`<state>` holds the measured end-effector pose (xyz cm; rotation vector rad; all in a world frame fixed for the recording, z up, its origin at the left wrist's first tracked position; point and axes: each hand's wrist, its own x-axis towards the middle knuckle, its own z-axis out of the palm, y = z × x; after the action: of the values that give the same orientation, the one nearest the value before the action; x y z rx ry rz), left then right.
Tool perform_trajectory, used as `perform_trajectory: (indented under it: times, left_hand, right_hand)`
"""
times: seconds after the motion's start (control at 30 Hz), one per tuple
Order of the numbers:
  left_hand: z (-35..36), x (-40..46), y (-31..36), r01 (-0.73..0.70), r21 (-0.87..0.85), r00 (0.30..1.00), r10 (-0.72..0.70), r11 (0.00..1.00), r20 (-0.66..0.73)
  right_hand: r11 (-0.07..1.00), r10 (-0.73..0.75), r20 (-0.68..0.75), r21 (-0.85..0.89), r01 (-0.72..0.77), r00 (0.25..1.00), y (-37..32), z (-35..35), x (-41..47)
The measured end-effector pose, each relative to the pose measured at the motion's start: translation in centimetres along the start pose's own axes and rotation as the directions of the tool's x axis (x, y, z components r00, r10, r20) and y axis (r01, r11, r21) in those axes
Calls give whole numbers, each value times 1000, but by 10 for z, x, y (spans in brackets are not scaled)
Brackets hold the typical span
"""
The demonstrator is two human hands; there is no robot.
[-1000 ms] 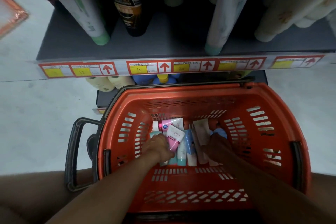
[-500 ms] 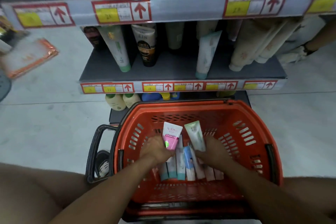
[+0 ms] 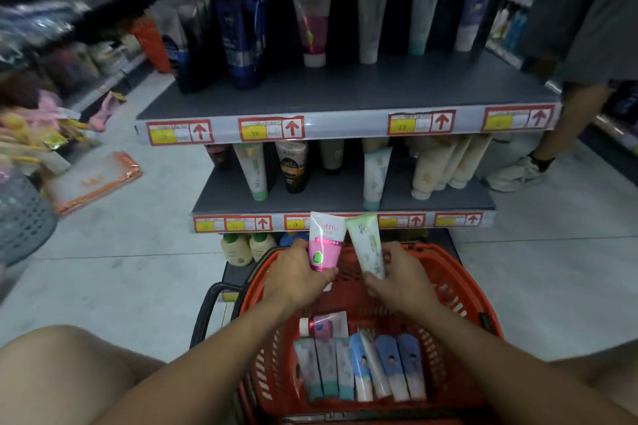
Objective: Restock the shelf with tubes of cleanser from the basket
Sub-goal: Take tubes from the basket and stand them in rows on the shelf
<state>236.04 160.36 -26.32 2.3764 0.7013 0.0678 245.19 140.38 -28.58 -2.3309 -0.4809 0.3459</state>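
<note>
- Left hand (image 3: 297, 274) grips a pink-and-white tube (image 3: 324, 241), held upright above the far rim of the orange basket (image 3: 462, 290).
- Right hand (image 3: 402, 278) grips a pale green tube (image 3: 366, 245), just beside the pink one, tilted slightly.
- Row of tubes (image 3: 359, 367) lies side by side in the basket; one pink tube (image 3: 324, 324) lies crosswise behind the row.
- Lower shelf (image 3: 331, 195) holds standing tubes with gaps between them.
- Upper shelf (image 3: 345, 90) likewise stocked.
- Price labels (image 3: 271, 128) with red arrows along the shelf edges.

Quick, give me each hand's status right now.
Left hand: closed on the pink tube.
Right hand: closed on the green tube.
</note>
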Motion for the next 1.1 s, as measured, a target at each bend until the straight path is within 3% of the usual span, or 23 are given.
perform_trajectory:
  times: [0.27, 0.5, 0.87, 1.1]
  left_hand:
    - [-54, -6, 48, -131, -78, 967, 110, 988, -232]
    - [-105, -1, 97, -296, -147, 881, 210, 944, -424]
    - [-161, 47, 154, -446, -118, 778, 319, 887, -541]
    - [-176, 88, 180, -436, -87, 763, 317, 896, -563]
  right_hand:
    - [985, -123, -187, 93, 142, 975, -57, -51, 7]
    - [950, -239, -330, 113, 290, 913, -113, -102, 21]
    - [925, -303, -502, 50, 376, 810, -173, -172, 64]
    - [938, -251, -553, 66, 341, 795, -185, -184, 106]
